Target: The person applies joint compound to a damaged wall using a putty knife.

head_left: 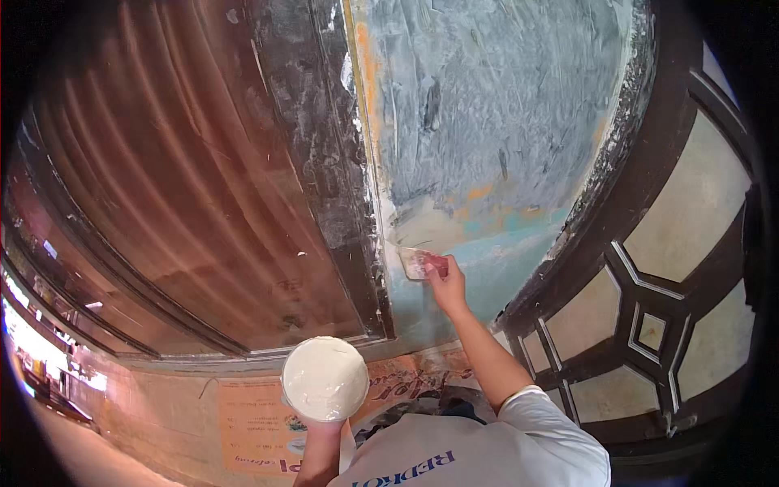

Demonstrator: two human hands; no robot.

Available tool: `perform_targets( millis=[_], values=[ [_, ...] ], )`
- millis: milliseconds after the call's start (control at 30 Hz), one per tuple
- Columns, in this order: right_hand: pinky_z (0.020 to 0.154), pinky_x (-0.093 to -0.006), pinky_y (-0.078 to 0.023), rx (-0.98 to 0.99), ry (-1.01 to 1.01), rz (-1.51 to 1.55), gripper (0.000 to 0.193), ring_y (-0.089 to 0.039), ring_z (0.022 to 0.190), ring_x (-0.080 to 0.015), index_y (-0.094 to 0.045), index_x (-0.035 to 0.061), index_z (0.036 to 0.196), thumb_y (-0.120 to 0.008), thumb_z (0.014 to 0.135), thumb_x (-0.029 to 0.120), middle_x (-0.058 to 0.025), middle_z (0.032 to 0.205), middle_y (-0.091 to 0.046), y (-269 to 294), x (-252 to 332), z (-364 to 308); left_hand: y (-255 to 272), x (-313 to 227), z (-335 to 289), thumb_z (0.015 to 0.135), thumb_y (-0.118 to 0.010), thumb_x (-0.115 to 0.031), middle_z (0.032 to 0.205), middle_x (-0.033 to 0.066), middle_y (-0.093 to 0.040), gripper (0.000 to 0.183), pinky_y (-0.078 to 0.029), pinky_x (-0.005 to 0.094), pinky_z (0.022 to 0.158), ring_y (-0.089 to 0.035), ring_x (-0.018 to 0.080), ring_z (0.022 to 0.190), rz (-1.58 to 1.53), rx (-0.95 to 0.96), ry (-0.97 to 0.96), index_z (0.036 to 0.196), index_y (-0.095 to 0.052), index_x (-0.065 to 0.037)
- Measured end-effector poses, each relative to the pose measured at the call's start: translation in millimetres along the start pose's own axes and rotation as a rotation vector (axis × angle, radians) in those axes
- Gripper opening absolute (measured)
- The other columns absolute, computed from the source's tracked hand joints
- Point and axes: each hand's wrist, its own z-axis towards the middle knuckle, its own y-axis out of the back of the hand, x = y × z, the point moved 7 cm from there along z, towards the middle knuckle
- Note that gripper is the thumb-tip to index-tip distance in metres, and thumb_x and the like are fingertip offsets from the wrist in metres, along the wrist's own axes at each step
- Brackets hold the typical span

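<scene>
White T-shirt (pixel 475 454) nearest me. Right hand (pixel 448 284) grips red-handled putty knife (pixel 417 265), blade leftward, long axis roughly left-right, over blue-grey wall (pixel 503 122) beside dark frame (pixel 349 272). Left hand (pixel 318 428) supports round white tub (pixel 325 379), lower left of knife; fingers hidden, grip I cannot tell.

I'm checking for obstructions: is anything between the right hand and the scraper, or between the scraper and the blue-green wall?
Nothing visible is. The right hand holds the scraper, whose blade appears to meet the blue-green wall. The white paste at the left hand sits lower left, out of the way.
</scene>
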Motion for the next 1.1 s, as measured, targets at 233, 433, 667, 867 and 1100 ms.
perform_targets(
  millis=[233, 433, 667, 867, 1100],
  values=[
    [0.080, -0.0344, -0.051, -0.342, -0.451, 0.801, 0.038, -0.058, 0.104, -0.0160, -0.047, 0.0138, 0.129, -0.061, 0.093, 0.020, -0.0030, 0.119, -0.057, 37, -81, -8, 12, 5, -9, 0.094, -0.032, -0.061, 0.145, 0.0085, -0.044, 0.067, -0.037, 0.0547, 0.107, -0.045, 0.0329, 0.130, -0.225, -0.194, 0.076, 0.142, -0.043, -0.016],
    [0.075, -0.0313, -0.051, -0.025, -0.330, 0.556, 0.038, -0.059, 0.100, -0.0153, -0.049, 0.0110, 0.124, -0.065, 0.091, 0.019, -0.0011, 0.116, -0.059, -11, -53, -24, 14, 4, -16, 0.093, -0.033, -0.061, 0.145, 0.0070, -0.045, 0.066, -0.037, 0.0555, 0.107, -0.046, 0.0332, 0.129, -0.237, -0.205, 0.056, 0.141, -0.044, -0.016],
    [0.070, -0.0253, -0.049, -0.143, -0.055, 0.026, 0.042, -0.060, 0.087, -0.0120, -0.048, 0.0086, 0.125, -0.065, 0.092, 0.028, -0.0031, 0.109, -0.062, -7, -12, 11, 4, 7, -14, 0.095, -0.033, -0.058, 0.146, 0.0081, -0.043, 0.064, -0.035, 0.0561, 0.108, -0.044, 0.0332, 0.131, -0.173, -0.194, 0.057, 0.141, -0.043, -0.015],
    [0.066, -0.0256, -0.049, -0.494, -0.614, 0.841, 0.040, -0.059, 0.088, -0.0109, -0.047, 0.0134, 0.128, -0.062, 0.094, 0.030, 0.0012, 0.108, -0.060, 36, -87, -25, -5, 7, -26, 0.094, -0.033, -0.060, 0.148, 0.0086, -0.041, 0.066, -0.031, 0.0576, 0.110, -0.040, 0.0342, 0.134, -0.342, -0.180, 0.071, 0.143, -0.042, -0.016],
    [0.067, -0.0279, -0.051, 0.073, -0.159, 0.517, 0.040, -0.059, 0.099, -0.0129, -0.048, 0.0095, 0.124, -0.067, 0.090, 0.021, -0.0029, 0.114, -0.061, -34, -23, -9, -18, 18, -24, 0.094, -0.034, -0.060, 0.148, 0.0084, -0.041, 0.067, -0.032, 0.0572, 0.110, -0.040, 0.0355, 0.134, -0.054, -0.141, 0.024, 0.143, -0.041, -0.016]
  ],
)
